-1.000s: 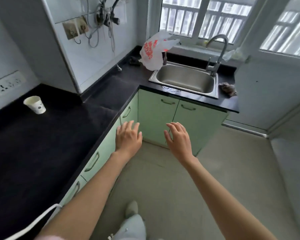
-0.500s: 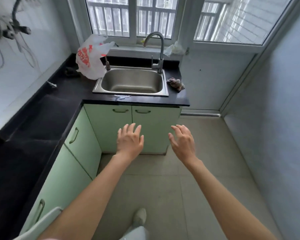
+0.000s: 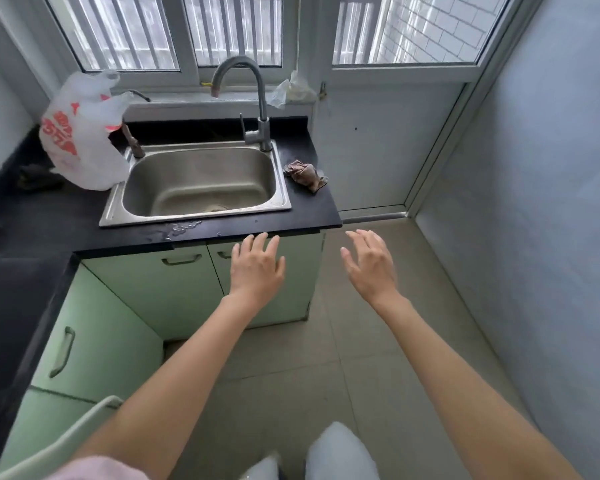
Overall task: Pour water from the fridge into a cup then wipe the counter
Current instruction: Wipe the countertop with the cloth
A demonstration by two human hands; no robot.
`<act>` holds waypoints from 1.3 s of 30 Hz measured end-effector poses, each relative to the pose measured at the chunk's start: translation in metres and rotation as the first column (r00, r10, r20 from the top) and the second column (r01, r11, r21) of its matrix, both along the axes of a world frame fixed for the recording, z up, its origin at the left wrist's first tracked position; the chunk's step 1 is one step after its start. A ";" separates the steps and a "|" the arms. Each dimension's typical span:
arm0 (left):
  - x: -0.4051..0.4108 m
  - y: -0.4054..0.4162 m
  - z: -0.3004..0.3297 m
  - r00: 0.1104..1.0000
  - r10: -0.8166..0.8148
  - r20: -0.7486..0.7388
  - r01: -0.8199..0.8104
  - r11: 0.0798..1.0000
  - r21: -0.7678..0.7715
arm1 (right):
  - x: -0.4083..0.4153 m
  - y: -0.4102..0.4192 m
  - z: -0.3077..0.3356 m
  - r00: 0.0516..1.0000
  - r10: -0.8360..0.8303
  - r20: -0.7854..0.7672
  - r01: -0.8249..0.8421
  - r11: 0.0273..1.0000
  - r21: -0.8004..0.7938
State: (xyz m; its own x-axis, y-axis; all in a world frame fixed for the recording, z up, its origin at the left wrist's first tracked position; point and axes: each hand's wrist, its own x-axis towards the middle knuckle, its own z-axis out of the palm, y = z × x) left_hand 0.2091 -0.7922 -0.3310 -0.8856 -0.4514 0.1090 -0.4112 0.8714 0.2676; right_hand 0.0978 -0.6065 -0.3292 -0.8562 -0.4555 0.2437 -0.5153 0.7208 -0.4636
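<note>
Below the barred window, a steel sink (image 3: pixel 201 183) is sitting in the black desk (image 3: pixel 312 209), with a curved tap (image 3: pixel 257 109) standing at its back right corner. At the sink's right rim, a crumpled brownish rag (image 3: pixel 305 173) is lying on the desk, near the desk's right end. At the sink's left, a white plastic bag (image 3: pixel 80 133) with red print is standing on the desk, touching the sink's corner. Along the desk's front edge, just before the sink, a small puddle (image 3: pixel 179 230) is glistening. Under the desk, green cabinet doors (image 3: pixel 174 289) are showing, all closed. Both hands are reaching forward over the tiled floor (image 3: pixel 312 358), holding nothing: the left hand (image 3: pixel 257 268) is spreading its straight fingers in front of the cabinet, just under the desk's edge; the right hand (image 3: pixel 369 265) is hovering beside the desk's right end, fingers relaxed and slightly bent. No cup or fridge is appearing in this view.
</note>
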 end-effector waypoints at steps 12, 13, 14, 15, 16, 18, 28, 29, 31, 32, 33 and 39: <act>-0.156 0.015 -0.017 0.993 0.109 -0.036 -0.109 0.994 0.002 | -0.175 -0.001 -0.008 0.988 0.150 0.036 -0.151 0.988 0.030; -0.166 0.016 -0.015 0.991 0.129 -0.037 -0.129 0.992 -0.001 | -0.188 -0.001 -0.007 0.984 0.176 0.032 -0.177 0.984 0.033; -0.174 0.016 -0.014 0.987 0.151 -0.046 -0.151 0.989 -0.001 | -0.201 -0.003 -0.006 0.978 0.206 0.022 -0.207 0.978 0.038; -0.181 0.017 -0.013 0.983 0.173 -0.056 -0.174 0.985 0.002 | -0.214 -0.006 -0.007 0.972 0.235 0.012 -0.235 0.971 0.045; -0.187 0.017 -0.013 0.979 0.196 -0.061 -0.195 0.981 0.010 | -0.226 -0.009 -0.007 0.967 0.256 0.013 -0.256 0.965 0.050; -0.196 0.015 -0.014 0.970 0.234 -0.071 -0.232 0.972 0.031 | -0.246 -0.017 -0.009 0.958 0.285 0.037 -0.287 0.956 0.062; -0.232 -0.022 -0.039 0.926 0.374 -0.058 -0.375 0.927 -0.012 | -0.312 -0.103 -0.031 0.863 0.502 0.051 -0.505 0.860 0.073; -0.238 -0.030 -0.041 0.920 0.387 -0.058 -0.389 0.921 -0.009 | -0.318 -0.114 -0.032 0.857 0.513 0.052 -0.516 0.853 0.075; -0.252 -0.046 -0.045 0.910 0.411 -0.064 -0.412 0.911 0.000 | -0.331 -0.135 -0.033 0.842 0.538 0.043 -0.540 0.838 0.079; -0.258 -0.055 -0.047 0.905 0.422 -0.061 -0.422 0.906 0.005 | -0.338 -0.146 -0.033 0.834 0.550 0.040 -0.551 0.830 0.080; -0.265 -0.064 -0.049 0.899 0.435 -0.055 -0.435 0.901 0.013 | -0.344 -0.157 -0.033 0.828 0.560 0.040 -0.561 0.824 0.083; -0.287 -0.102 -0.061 0.866 0.500 -0.022 -0.499 0.866 0.043 | -0.377 -0.211 -0.049 0.793 0.600 0.106 -0.609 0.784 0.121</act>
State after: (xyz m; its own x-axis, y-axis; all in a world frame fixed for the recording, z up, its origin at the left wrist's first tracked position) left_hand -0.0775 -0.8943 -0.3915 -0.5370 -0.8365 0.1091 -0.7799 0.5416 0.3137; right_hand -0.2792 -0.8179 -0.3781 -0.4046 -0.9096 0.0945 -0.8425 0.3306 -0.4253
